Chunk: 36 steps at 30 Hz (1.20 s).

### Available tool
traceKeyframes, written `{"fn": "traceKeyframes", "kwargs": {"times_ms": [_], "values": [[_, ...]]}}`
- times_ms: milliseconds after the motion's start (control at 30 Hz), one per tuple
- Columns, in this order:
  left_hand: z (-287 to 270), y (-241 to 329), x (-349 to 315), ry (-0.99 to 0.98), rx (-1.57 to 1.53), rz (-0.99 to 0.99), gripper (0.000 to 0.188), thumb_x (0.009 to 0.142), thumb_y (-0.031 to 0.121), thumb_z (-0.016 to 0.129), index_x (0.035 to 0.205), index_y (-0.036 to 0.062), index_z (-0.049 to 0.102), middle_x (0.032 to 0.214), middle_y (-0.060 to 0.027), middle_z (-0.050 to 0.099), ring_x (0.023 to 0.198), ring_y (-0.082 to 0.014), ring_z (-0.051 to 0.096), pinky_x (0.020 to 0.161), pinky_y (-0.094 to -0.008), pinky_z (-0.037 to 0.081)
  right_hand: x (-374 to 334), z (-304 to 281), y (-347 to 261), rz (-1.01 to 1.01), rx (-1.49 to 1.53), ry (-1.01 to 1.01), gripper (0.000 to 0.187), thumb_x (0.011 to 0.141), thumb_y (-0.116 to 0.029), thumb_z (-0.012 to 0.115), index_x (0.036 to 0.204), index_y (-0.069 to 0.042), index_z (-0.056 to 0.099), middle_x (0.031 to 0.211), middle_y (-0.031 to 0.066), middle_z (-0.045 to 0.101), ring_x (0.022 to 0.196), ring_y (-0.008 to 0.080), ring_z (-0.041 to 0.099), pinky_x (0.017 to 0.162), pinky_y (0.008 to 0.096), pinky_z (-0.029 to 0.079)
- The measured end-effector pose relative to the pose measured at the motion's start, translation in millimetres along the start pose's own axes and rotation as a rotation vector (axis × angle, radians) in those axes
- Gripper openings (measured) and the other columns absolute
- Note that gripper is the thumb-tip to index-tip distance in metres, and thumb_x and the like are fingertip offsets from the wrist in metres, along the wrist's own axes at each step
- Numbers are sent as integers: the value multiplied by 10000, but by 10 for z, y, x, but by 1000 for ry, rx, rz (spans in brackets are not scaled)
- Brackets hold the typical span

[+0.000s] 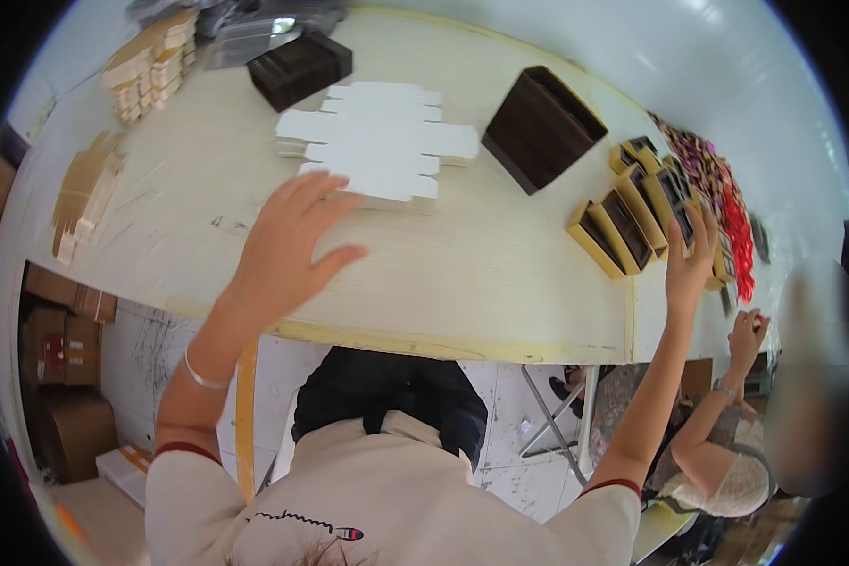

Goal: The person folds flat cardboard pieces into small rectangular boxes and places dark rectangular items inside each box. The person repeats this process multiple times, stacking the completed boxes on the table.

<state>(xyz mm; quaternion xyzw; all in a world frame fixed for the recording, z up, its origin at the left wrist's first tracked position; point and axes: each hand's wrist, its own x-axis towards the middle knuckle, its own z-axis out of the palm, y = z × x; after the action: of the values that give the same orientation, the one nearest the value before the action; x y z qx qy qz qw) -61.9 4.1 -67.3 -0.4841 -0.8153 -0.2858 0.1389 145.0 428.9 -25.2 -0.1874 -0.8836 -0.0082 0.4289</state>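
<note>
Pale bench (424,274) set against a white wall (623,47); its near edge runs in front of the person. White card blanks (377,132), flat and stacked, lie between the bench's middle and its far edge. Left hand (291,231): over the stack's near left corner, grip wide, fingers spread, nothing held; contact with the card cannot be told. Right hand (690,264): at the yellow boxes (613,231), which stand grouped toward the bench's right end, dark inside; thumb and fingers lie against or just above one of them, and whether the grip has closed on it cannot be told. Two dark brown containers flank the stack: a smaller one (302,71) near the far edge, a larger one (542,127) to the right. Red cords (736,236) lie beyond the yellow boxes. Tan card stacks (90,193) sit along the left edge.
</note>
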Motion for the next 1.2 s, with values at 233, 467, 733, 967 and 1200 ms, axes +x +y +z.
{"fn": "traceKeyframes", "kwargs": {"times_ms": [233, 467, 733, 967, 1200], "values": [[84, -533, 481, -268, 38, -72, 368, 761, 214, 750, 1060, 25, 647, 1091, -153, 626, 1026, -306, 572, 875, -387, 466, -306, 507, -1526, -353, 362, -313, 320, 777, -47, 713, 1087, -38, 634, 1279, 163, 548, 1186, 345, 521, 971, 424, 431], [-28, -561, 750, -578, 46, -74, 258, 768, 100, 693, 1006, 8, 657, 903, -142, 675, 805, -320, 636, 760, -358, 510, -367, 906, -2014, -218, 689, -496, 373, 784, -57, 714, 1137, -13, 602, 1263, 196, 547, 1173, 385, 507, 979, 418, 427], [-70, 258, -35, 135, 145, 525, 113, 773, 75, 651, 880, 40, 666, 875, -99, 664, 783, -250, 661, 657, -328, 562, -423, 347, -2175, -735, 349, -136, 239, 735, -120, 711, 925, -13, 614, 955, 121, 614, 994, 282, 596, 935, 426, 446], [423, 788, -692, -164, -215, 390, 170, 785, 114, 687, 941, 57, 653, 780, -45, 628, 670, -189, 617, 574, -295, 507, -1569, -247, -1715, -461, 545, -478, 140, 708, -34, 689, 823, -47, 611, 748, 60, 581, 695, 277, 565, 748, 368, 472], [634, 812, -526, -110, -51, 297, 201, 763, 113, 699, 952, 62, 654, 962, -66, 578, 865, -244, 560, 711, -346, 474, -1653, -72, -1751, -363, 355, -369, 221, 743, -61, 695, 954, -28, 640, 1095, 130, 568, 956, 278, 558, 806, 401, 455]]}}
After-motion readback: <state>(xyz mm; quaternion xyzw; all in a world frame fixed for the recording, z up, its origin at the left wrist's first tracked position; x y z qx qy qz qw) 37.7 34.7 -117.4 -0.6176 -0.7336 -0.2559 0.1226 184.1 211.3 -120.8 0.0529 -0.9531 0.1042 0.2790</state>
